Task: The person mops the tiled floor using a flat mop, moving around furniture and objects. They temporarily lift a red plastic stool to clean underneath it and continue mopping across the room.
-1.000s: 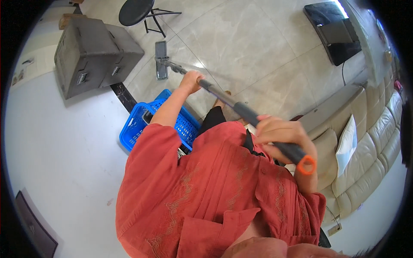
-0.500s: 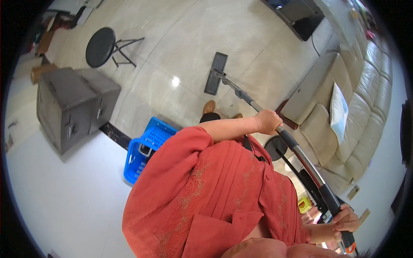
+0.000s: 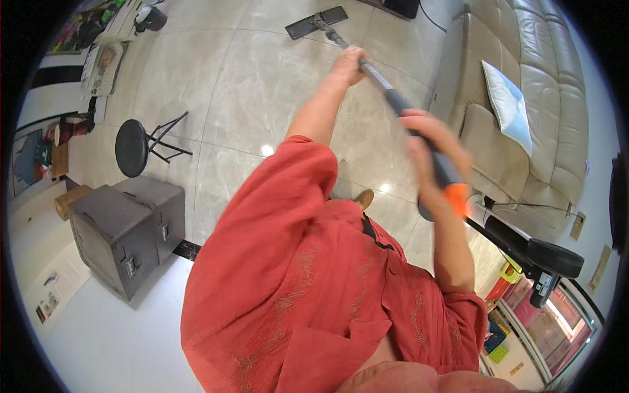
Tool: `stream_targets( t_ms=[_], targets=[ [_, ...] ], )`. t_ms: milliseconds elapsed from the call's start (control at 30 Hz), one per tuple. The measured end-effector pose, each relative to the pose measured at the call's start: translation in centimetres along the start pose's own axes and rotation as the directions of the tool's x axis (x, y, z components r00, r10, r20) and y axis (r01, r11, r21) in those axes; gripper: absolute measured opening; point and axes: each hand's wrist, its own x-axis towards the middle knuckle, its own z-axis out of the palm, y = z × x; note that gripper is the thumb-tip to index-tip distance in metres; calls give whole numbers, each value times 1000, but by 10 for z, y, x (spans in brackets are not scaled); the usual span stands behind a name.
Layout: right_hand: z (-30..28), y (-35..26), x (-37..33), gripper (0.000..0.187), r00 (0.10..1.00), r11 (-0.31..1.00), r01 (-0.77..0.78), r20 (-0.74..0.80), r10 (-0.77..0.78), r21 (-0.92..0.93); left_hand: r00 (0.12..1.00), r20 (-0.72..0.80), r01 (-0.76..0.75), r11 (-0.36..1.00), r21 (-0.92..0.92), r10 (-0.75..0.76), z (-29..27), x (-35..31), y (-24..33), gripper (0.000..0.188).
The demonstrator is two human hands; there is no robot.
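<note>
A flat mop (image 3: 378,77) runs slantwise across the view, its dark rectangular head (image 3: 301,27) resting on the tiled floor at the far side. My left hand (image 3: 348,66), arm stretched out ahead, is closed round the lower pole a short way above the head. Around the thick dark grip at the upper end wraps my right hand (image 3: 440,152), which is blurred by motion. An orange band marks the handle just behind that hand. Both arms come out of red sleeves.
A round black folding stool (image 3: 132,148) stands at left, near a grey latched case (image 3: 124,229). On the right is a beige leather sofa (image 3: 550,85) with a white and blue cushion (image 3: 508,105). A black stand with a round end (image 3: 555,258) lies near my right arm. A dark bin (image 3: 152,18) stands far left.
The mop head has slid farther away across the floor, turning closer to crosswise. Both hands have moved forward with the pole, the right one rising from the lower right. The blue basket is out of sight.
</note>
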Motion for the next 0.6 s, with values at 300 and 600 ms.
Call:
stream_targets(
  t_ms=[300, 600],
  targets=[
    [-196, -87, -147, 34, 967, 973, -164, 171, 191, -162, 987, 96, -94, 956, -277, 125, 53, -143, 193, 28],
    [-246, -58, -153, 20, 940, 888, 313, 22, -340, 338, 859, 488, -73, 981, -181, 154, 5, -124, 253, 16]
  ],
)
